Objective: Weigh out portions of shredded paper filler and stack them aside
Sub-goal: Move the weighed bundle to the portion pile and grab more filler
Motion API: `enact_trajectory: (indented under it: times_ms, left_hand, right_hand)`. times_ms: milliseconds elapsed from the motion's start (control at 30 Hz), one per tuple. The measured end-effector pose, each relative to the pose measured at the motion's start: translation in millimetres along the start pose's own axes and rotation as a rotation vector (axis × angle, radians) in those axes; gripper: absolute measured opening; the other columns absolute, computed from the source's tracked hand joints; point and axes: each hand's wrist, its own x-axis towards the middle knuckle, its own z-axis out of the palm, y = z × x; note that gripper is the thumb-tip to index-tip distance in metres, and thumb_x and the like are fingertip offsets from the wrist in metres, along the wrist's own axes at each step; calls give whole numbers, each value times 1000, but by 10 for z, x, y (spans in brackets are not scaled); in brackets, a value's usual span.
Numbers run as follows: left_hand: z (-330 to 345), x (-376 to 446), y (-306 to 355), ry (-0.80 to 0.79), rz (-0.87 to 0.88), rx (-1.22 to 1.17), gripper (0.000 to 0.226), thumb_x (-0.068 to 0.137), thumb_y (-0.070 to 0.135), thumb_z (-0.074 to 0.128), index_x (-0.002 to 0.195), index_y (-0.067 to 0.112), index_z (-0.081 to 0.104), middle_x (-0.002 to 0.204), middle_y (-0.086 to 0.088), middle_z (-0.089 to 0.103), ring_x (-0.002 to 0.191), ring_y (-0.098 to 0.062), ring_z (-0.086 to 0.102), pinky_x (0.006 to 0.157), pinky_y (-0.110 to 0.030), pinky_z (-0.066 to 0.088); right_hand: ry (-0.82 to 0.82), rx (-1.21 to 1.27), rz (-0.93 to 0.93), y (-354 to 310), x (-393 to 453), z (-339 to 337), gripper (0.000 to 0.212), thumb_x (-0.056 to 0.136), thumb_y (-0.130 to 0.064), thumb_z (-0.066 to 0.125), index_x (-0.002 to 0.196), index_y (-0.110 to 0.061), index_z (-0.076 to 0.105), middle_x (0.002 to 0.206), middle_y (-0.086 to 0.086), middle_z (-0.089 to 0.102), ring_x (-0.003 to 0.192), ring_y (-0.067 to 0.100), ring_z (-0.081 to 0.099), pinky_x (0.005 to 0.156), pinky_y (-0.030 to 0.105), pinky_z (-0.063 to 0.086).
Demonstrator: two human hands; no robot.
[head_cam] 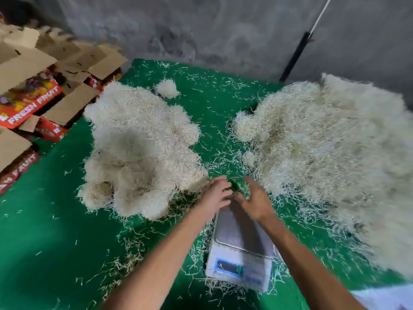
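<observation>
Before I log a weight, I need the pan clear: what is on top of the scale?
The scale's metal pan looks bare where visible. Both hands hover over its far edge and hide that part, so shreds there cannot be ruled out. The display is too blurred to read.

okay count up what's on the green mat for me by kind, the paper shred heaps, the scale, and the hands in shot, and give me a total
Big shredded paper heaps: 2 (left heap, right heap)
Small separate clump: 1
Scale: 1
Hands: 2 (left hand, right hand)
Total: 6
Loose strands scattered on the mat are not counted.
</observation>
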Motion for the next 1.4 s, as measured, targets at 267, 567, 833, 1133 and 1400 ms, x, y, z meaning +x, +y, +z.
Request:
enact_trajectory:
  times_ms: [267,567,833,1133,1400]
  left_hand:
    - [1118,740,96,-128,-40,128,22,103,20,55,120,33,59,134,-2,63,117,-20,63,95,-39,54]
    - [1271,1502,-90,127,-273,105,57,97,52,57,145,25,43,150,-6,43,120,-24,57,85,-45,60]
    - [977,1794,-295,309,-253,-3,84,86,35,79,152,20,29,137,-7,54,124,-29,54,110,-52,44]
    - [867,1368,-8,108,45,479,28,108,45,38,93,38,62,91,25,57,78,1,48,76,-25,42]
    - [818,1345,188,201,99,466,20,100,26,59,81,32,56,68,13,50,47,6,40,48,-16,33]
  right_hand:
    - [103,-85,72,951,344,-571,75,94,-40,73,157,-21,36,160,8,41,144,31,44,117,53,41]
    - [-41,-208,193,1548,1115,-41,66,96,-40,68,151,-15,42,149,14,47,129,32,56,110,42,50]
    - [-47,408,-158,1253,837,228,19,98,-23,62,111,-16,73,104,-3,69,74,1,60,73,26,56]
    - [191,509,140,920,1277,-338,46,102,-59,53,125,-20,48,97,-11,50,81,9,50,74,26,49]
    - [20,783,-37,816,693,-152,31,100,-23,61,75,-4,61,72,11,60,53,20,52,55,17,43]
